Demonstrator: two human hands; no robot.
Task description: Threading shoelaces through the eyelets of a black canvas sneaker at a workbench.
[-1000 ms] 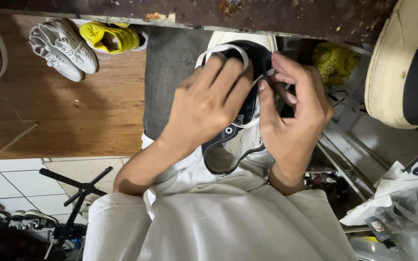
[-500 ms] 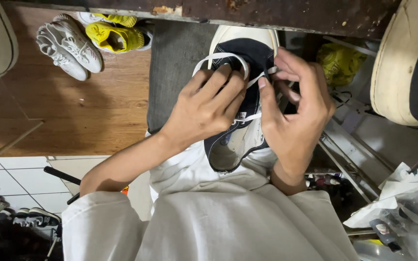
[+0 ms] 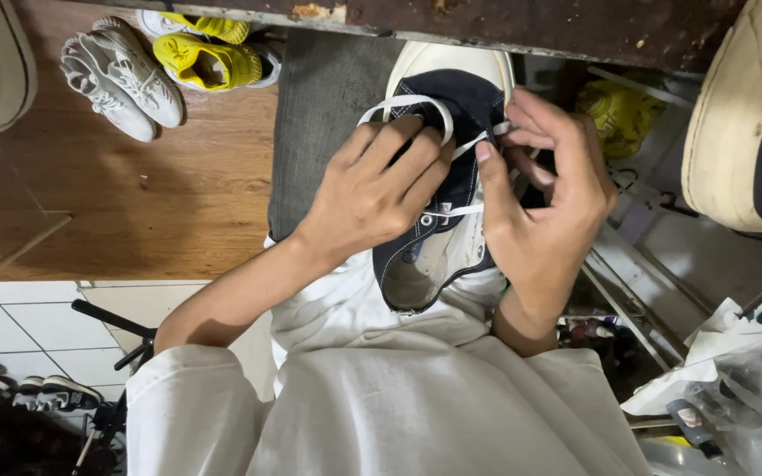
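Sneaker (image 3: pixel 451 97), dark with white toe, lies on the lap, long axis pointing away toward the rusty shelf edge (image 3: pixel 522 22). Left hand (image 3: pixel 377 189) presses its side; right hand (image 3: pixel 544 207) pinches the white lace (image 3: pixel 465 145). Yellow bag (image 3: pixel 615 115) sits right of the sneaker.

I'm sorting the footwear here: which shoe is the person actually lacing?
The dark navy canvas sneaker with a white toe cap, on the lap between both hands. The yellow sneaker and white sneakers lie untouched on the wooden floor.

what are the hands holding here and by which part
Both hold a dark blue sneaker on the lap. The left hand presses on its laced top, fingers through a loop of white lace. The right hand pinches the lace by the eyelets.
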